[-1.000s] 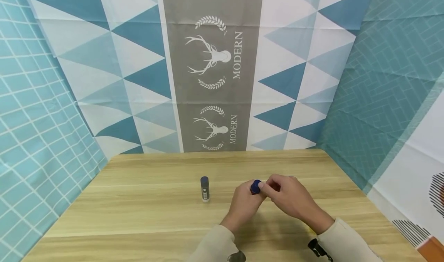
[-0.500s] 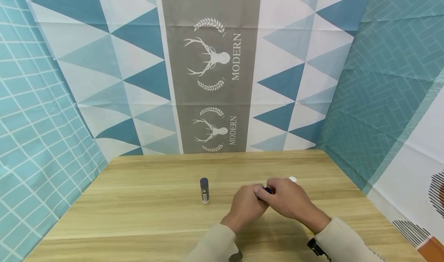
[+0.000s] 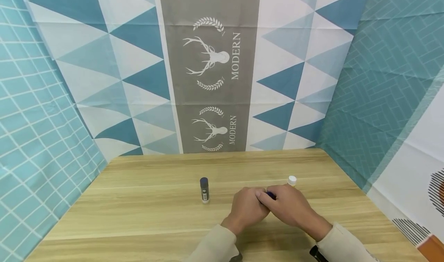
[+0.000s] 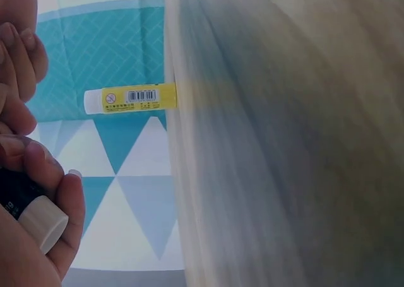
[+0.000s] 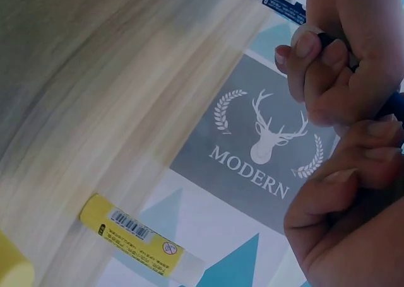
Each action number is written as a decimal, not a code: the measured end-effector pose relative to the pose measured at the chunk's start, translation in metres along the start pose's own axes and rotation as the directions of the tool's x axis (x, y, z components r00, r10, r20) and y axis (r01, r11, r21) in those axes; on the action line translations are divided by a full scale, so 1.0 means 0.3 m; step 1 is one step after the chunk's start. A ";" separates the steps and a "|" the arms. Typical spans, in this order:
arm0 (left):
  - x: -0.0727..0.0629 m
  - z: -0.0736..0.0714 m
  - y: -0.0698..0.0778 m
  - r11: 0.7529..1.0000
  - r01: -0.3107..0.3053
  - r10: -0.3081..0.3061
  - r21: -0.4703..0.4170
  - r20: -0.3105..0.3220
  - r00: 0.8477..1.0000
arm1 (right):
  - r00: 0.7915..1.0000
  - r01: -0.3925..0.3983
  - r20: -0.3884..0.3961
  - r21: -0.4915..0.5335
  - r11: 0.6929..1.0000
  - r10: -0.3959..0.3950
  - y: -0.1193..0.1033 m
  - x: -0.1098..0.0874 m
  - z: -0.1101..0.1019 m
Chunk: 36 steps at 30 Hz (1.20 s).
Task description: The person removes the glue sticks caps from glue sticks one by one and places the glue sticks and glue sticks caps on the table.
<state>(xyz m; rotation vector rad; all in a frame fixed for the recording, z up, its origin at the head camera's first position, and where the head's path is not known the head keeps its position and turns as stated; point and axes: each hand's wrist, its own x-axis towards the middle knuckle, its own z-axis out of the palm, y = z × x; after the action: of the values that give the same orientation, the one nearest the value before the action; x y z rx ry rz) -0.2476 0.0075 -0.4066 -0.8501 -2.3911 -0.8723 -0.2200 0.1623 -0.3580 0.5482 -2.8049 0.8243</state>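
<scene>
My left hand (image 3: 249,209) grips a dark blue glue stick (image 4: 43,222), its white end poking out below the curled fingers in the left wrist view. Against it, my right hand (image 3: 292,206) curls its fingers and thumb round the dark blue top (image 3: 271,195) of the same stick. The hands touch above the table and hide most of it. A second dark blue glue stick (image 3: 204,191) stands upright to their left. Behind the right hand, a yellow glue stick (image 5: 136,236) with a white cap (image 3: 292,180) stands upright.
All stands on a wood-grain table (image 3: 138,215). Patterned sheets (image 3: 211,81) hang behind it and at both sides. Another yellow object (image 5: 12,265) shows partly at the lower left of the right wrist view.
Both hands have shifted slightly right and lower, and the right fingers now cover more of the dark blue top. The yellow glue stick's white cap has come into view behind the right hand.
</scene>
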 end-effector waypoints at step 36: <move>-0.012 -0.040 -0.027 0.996 0.022 -0.035 0.092 0.139 0.990 | 0.997 0.055 -0.063 0.041 0.998 -0.053 0.008 -0.039 -0.035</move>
<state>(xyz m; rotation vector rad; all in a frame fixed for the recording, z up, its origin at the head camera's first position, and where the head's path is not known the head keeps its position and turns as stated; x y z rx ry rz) -0.2482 -0.0071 -0.4037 -0.8705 -2.5489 -0.7308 -0.2096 0.1734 -0.3533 0.5916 -2.7097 0.8768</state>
